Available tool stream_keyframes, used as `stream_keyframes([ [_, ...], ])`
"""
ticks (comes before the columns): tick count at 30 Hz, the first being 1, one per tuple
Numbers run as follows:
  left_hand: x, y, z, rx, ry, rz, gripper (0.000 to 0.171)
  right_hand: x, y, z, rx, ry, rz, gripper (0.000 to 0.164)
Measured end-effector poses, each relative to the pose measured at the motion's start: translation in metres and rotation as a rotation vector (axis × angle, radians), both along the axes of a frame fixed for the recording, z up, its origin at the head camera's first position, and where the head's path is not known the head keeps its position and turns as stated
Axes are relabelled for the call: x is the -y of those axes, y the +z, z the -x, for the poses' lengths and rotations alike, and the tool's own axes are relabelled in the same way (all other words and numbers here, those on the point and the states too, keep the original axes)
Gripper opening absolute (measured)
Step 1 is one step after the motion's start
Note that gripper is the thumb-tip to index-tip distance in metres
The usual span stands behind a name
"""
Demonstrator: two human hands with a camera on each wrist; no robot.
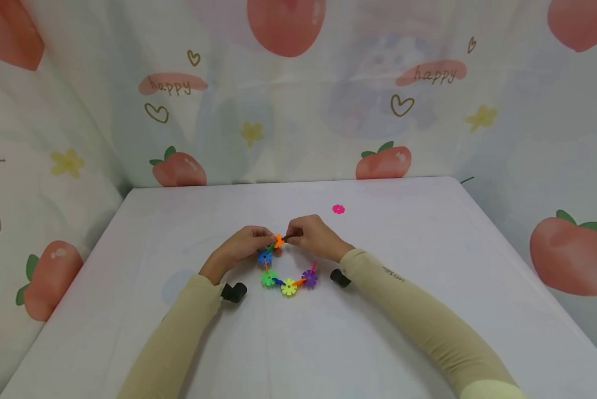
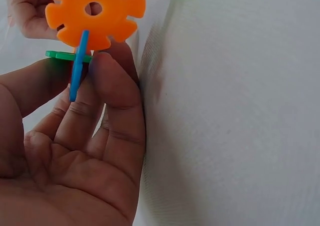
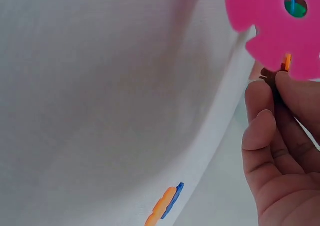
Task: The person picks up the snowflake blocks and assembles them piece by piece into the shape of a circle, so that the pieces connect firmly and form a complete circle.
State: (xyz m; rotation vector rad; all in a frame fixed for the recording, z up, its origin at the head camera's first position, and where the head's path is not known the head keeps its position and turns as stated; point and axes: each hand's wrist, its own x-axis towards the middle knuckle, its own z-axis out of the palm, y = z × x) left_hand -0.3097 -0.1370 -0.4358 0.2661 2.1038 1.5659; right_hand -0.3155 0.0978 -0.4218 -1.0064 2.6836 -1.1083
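A chain of notched plastic discs curves between the hands, with a blue disc (image 1: 265, 257), a light green disc (image 1: 269, 278), a yellow disc (image 1: 289, 287) and a purple disc (image 1: 309, 279). My left hand (image 1: 245, 245) pinches a dark green disc (image 2: 57, 55) of the chain between thumb and fingers. An orange disc (image 2: 95, 18) stands just past those fingertips. Facing it, my right hand (image 1: 317, 237) pinches a small dark brown disc (image 3: 270, 78), mostly hidden by the fingers. A pink disc (image 3: 280, 25) is close to the right wrist camera.
A loose pink disc (image 1: 338, 209) lies on the white table (image 1: 403, 332) beyond the right hand. Black wrist cameras (image 1: 235, 292) sit by both wrists. Orange and blue pieces (image 3: 162, 206) show edge-on low in the right wrist view. A printed curtain (image 1: 298, 111) hangs behind.
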Motion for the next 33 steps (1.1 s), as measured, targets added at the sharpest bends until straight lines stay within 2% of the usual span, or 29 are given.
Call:
stream_keyframes([
  [7,-0.001,0.002,0.0,-0.009,0.001,0.051,0.022,0.003,0.002,-0.001,-0.088,0.039,-0.011,0.008],
  [16,-0.003,0.003,-0.001,-0.046,0.054,0.159,0.023,0.01,-0.004,-0.001,-0.112,0.043,-0.016,0.01],
  [19,-0.004,0.005,-0.004,-0.043,0.067,0.137,0.021,0.011,-0.005,0.001,-0.102,0.054,-0.012,0.009],
  [22,-0.006,0.005,-0.007,-0.029,0.07,0.086,0.018,0.009,-0.003,0.003,-0.043,0.04,-0.031,0.008],
  [27,-0.004,0.002,-0.012,-0.003,0.116,0.07,0.023,-0.003,0.006,0.011,0.064,-0.04,-0.057,0.022],
  [33,0.004,-0.003,-0.019,0.011,0.179,0.012,0.023,-0.028,0.022,0.028,0.075,-0.125,-0.039,0.027],
])
